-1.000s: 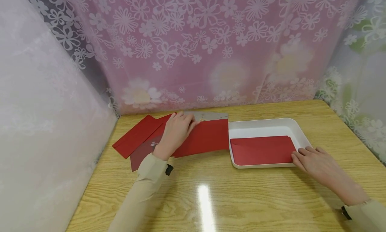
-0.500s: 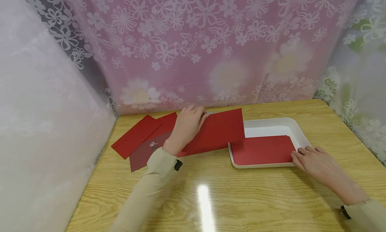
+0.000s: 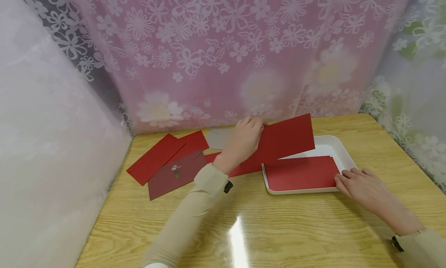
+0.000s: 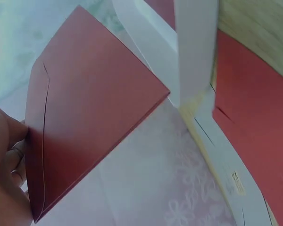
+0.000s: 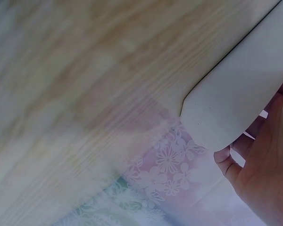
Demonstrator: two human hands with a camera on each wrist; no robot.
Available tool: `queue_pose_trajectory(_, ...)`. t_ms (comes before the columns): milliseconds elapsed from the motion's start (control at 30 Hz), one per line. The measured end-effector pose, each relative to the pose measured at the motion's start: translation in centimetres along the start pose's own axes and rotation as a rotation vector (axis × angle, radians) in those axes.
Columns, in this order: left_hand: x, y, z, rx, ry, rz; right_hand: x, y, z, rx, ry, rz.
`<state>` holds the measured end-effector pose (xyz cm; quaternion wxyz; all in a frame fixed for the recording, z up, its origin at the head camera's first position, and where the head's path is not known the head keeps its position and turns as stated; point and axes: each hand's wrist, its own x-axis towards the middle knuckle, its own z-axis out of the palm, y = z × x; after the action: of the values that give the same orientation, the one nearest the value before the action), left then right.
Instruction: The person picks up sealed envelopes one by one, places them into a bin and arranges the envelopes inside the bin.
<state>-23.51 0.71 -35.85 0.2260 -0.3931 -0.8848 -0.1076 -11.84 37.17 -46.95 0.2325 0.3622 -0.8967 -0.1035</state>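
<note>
Pink flowered curtain [image 3: 209, 66] up at twelve o'clock, wood-grain table [image 3: 278, 229] before it, and the left hand [image 3: 242, 144] is pinching a red envelope [image 3: 289, 138], tilted clear of the tabletop toward ten o'clock from the white tray [image 3: 332, 144]! Over at the tray's four o'clock, the right hand [image 3: 364, 186] grips the rim, fingers curled. Inside, toward six o'clock, lies a red stack [image 3: 303, 173]. Below the left hand, another red envelope [image 3: 247, 169] peeks out; away at nine o'clock, two red ones [image 3: 155, 159] overlap near a maroon envelope [image 3: 189, 169], pale print showing.
</note>
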Motion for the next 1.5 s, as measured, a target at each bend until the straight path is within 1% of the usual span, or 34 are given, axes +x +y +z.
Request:
queue_pose_trajectory(67,0.7,0.6,0.2,-0.007,-0.004,0.009,0.1,0.0,0.0,-0.002,0.018,-0.004)
queue_pose_trajectory(200,1.7,1.8,0.8,0.012,-0.009,0.032,0.2,0.0,0.0,-0.007,0.042,-0.016)
queue_pose_trajectory(300,2.2,2.6,1.4,0.035,-0.028,0.051,0.2,0.0,-0.1,-0.010,0.040,-0.021)
queue_pose_trajectory(400,2.4,3.3,2.2,0.038,-0.056,0.070,0.1,0.0,-0.1,-0.011,0.035,-0.020)
queue_pose_trajectory(467,2.4,3.6,2.7,0.029,-0.077,0.078,0.1,-0.1,-0.1,-0.012,0.036,-0.020)
queue_pose_trajectory(600,2.4,4.1,3.8,-0.019,-0.096,0.089,0.2,-0.1,0.0,-0.004,0.037,-0.013)
queue_pose_trajectory(733,2.5,4.5,4.8,-0.020,-0.113,0.095,0.2,-0.1,0.0,0.008,0.025,0.005)
queue_pose_trajectory(967,2.0,5.0,6.3,-0.036,-0.228,0.070,0.1,0.0,0.0,0.000,-0.007,0.001)
queue_pose_trajectory(1167,1.5,5.3,7.3,-0.062,-0.303,0.053,-0.1,-0.1,-0.1,0.002,-0.030,0.014)
queue_pose_trajectory(1300,1.2,5.6,7.7,-0.032,-0.361,0.049,-0.3,-0.1,-0.2,0.002,-0.044,0.012)
queue_pose_trajectory(1500,0.9,5.8,8.1,0.034,-0.413,0.036,-0.3,-0.2,-0.2,-0.007,-0.038,0.008)
